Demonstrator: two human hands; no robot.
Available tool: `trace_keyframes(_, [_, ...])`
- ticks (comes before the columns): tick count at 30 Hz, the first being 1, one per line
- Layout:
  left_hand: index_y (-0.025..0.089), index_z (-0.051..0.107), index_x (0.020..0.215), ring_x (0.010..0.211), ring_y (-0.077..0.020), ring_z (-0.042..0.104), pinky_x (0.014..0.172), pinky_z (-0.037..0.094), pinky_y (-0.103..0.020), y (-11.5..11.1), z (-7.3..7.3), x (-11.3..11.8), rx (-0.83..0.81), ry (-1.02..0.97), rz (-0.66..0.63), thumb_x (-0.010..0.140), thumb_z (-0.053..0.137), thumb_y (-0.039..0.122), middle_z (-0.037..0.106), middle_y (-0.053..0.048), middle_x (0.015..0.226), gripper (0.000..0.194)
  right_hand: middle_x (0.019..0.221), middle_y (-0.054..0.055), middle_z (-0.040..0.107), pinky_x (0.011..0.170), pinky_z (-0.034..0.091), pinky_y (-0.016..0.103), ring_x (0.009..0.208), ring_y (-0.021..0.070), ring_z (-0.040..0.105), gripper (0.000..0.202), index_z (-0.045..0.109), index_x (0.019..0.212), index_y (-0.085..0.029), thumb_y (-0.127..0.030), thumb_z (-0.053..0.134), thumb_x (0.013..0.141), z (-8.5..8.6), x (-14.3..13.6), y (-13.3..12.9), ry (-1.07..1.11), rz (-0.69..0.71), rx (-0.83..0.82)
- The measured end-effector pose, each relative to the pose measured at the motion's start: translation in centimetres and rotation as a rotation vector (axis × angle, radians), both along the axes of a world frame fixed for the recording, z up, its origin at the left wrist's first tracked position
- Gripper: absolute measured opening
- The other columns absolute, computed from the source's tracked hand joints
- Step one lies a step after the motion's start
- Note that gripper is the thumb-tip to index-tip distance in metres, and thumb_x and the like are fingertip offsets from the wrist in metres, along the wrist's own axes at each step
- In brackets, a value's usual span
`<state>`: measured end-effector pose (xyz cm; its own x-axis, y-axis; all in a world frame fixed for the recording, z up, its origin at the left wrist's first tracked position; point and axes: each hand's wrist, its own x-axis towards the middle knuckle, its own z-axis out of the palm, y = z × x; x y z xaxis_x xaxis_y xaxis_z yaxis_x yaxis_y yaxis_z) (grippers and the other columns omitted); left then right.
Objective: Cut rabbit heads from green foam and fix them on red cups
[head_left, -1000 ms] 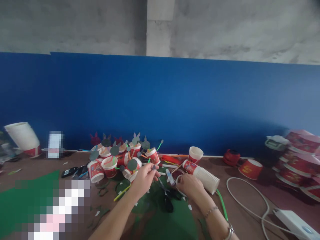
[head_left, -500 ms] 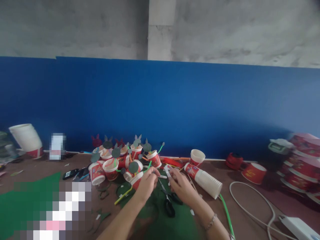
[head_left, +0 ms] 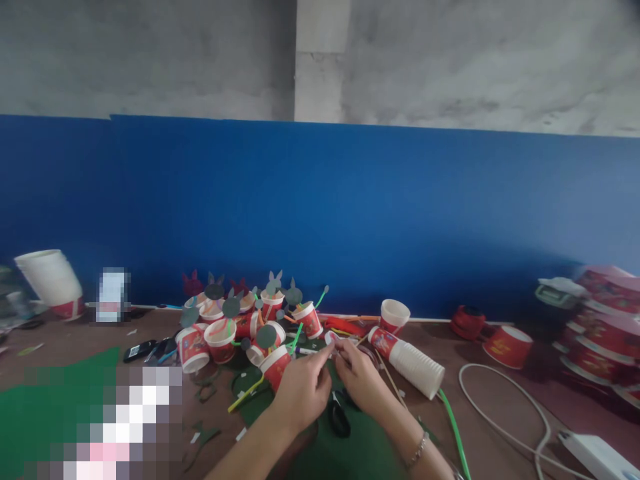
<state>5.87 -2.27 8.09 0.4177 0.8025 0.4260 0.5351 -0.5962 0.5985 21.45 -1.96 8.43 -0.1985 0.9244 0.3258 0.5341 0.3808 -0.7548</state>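
Note:
My right hand point(head_left: 357, 373) is closed on a small white roll point(head_left: 331, 338), tape by its look, held above the tabletop. My left hand point(head_left: 305, 387) meets it from the left, fingers bent and the tips at the roll; what they pinch is hidden. Below the hands lie black-handled scissors point(head_left: 339, 417), partly covered, on green sheet material point(head_left: 345, 453). Just left of my left hand stands a tilted red-and-white paper cup point(head_left: 276, 367) with a green straw point(head_left: 296, 339). A marker point(head_left: 305, 351) lies behind the fingers.
Several paper cups with animal-shaped cutouts point(head_left: 231, 304) crowd the left. To the right lie a stack of nested cups point(head_left: 415, 365), a white cable point(head_left: 505, 368) and a power strip point(head_left: 597, 453). Red tubs point(head_left: 610, 333) are piled far right. A blue panel point(head_left: 350, 213) closes the back.
My hands have come together: the left moved right toward the roll, the right shifted slightly left. The scissors' blades are now covered by my hands.

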Motion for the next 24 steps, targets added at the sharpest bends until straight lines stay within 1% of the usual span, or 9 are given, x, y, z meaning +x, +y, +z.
trace_keyframes(3, [0.020, 0.054, 0.126, 0.073, -0.0201, 0.064, 0.071, 0.047, -0.029, 0.0, 0.0, 0.0, -0.008, -0.063, -0.002, 0.083, 0.041, 0.015, 0.071, -0.008, 0.089, 0.045, 0.084, 0.007, 0.066, 0.068, 0.044, 0.028, 0.077, 0.0191, 0.061, 0.017, 0.053, 0.094, -0.017, -0.021, 0.039, 0.086, 0.2, -0.1, -0.1, -0.044, -0.024, 0.022])
trace_keyframes(5, [0.022, 0.059, 0.120, 0.073, -0.0211, 0.063, 0.070, 0.046, -0.029, -0.1, 0.2, 0.0, -0.036, -0.127, -0.011, 0.084, 0.042, 0.016, 0.071, -0.008, 0.089, 0.041, 0.082, 0.007, 0.066, 0.066, 0.043, 0.028, 0.074, 0.0188, 0.060, 0.017, 0.053, 0.092, -0.017, -0.020, 0.039, 0.085, 0.3, -0.2, -0.2, -0.066, -0.032, 0.024])
trace_keyframes(8, [0.023, 0.065, 0.108, 0.066, -0.0202, 0.060, 0.066, 0.042, -0.028, -0.1, 0.5, 0.1, -0.087, -0.211, -0.002, 0.084, 0.044, 0.019, 0.068, -0.006, 0.076, 0.032, 0.081, 0.007, 0.067, 0.066, 0.043, 0.028, 0.074, 0.0193, 0.061, 0.018, 0.054, 0.093, -0.017, -0.019, 0.038, 0.084, 0.4, -0.4, -0.4, -0.082, -0.041, 0.000])
trace_keyframes(11, [0.021, 0.065, 0.096, 0.056, -0.0174, 0.053, 0.057, 0.036, -0.025, 0.1, 0.5, 0.1, -0.167, -0.292, 0.047, 0.082, 0.050, 0.021, 0.059, 0.000, 0.061, 0.021, 0.083, 0.007, 0.067, 0.068, 0.043, 0.028, 0.076, 0.0195, 0.061, 0.019, 0.054, 0.097, -0.017, -0.020, 0.039, 0.085, 0.5, -0.6, -0.7, -0.084, -0.031, -0.015])
trace_keyframes(14, [0.020, 0.062, 0.086, 0.051, -0.0147, 0.047, 0.051, 0.031, -0.023, 0.4, 0.5, 0.1, -0.246, -0.326, 0.085, 0.081, 0.051, 0.024, 0.050, 0.003, 0.055, 0.013, 0.082, 0.004, 0.066, 0.066, 0.042, 0.026, 0.075, 0.0177, 0.060, 0.017, 0.053, 0.095, -0.019, -0.020, 0.038, 0.087, 0.8, -0.7, -1.0, -0.083, 0.007, -0.008])
trace_keyframes(16, [0.019, 0.060, 0.081, 0.051, -0.0139, 0.045, 0.050, 0.029, -0.023, 0.6, 0.6, 0.1, -0.263, -0.322, 0.091, 0.081, 0.051, 0.026, 0.048, 0.004, 0.054, 0.011, 0.081, 0.003, 0.065, 0.065, 0.042, 0.025, 0.073, 0.0164, 0.060, 0.018, 0.053, 0.094, -0.020, -0.020, 0.035, 0.089, 1.0, -0.8, -1.1, -0.074, 0.028, 0.003])
trace_keyframes(20, [0.020, 0.058, 0.080, 0.053, -0.0142, 0.046, 0.051, 0.030, -0.023, 0.8, 0.4, -0.1, -0.246, -0.325, 0.071, 0.082, 0.051, 0.027, 0.050, 0.003, 0.058, 0.011, 0.080, 0.002, 0.063, 0.066, 0.041, 0.025, 0.074, 0.0162, 0.059, 0.019, 0.052, 0.090, -0.021, -0.019, 0.033, 0.090, 1.2, -1.1, -1.3, -0.081, 0.025, 0.016])
trace_keyframes(24, [0.020, 0.058, 0.081, 0.058, -0.0156, 0.049, 0.055, 0.031, -0.023, 0.8, 0.2, -0.2, -0.209, -0.320, 0.059, 0.085, 0.048, 0.027, 0.055, 0.001, 0.062, 0.012, 0.072, 0.000, 0.059, 0.060, 0.037, 0.025, 0.066, 0.0154, 0.055, 0.018, 0.050, 0.083, -0.021, -0.021, 0.034, 0.089, 1.2, -1.2, -1.5, -0.105, -0.009, 0.041])
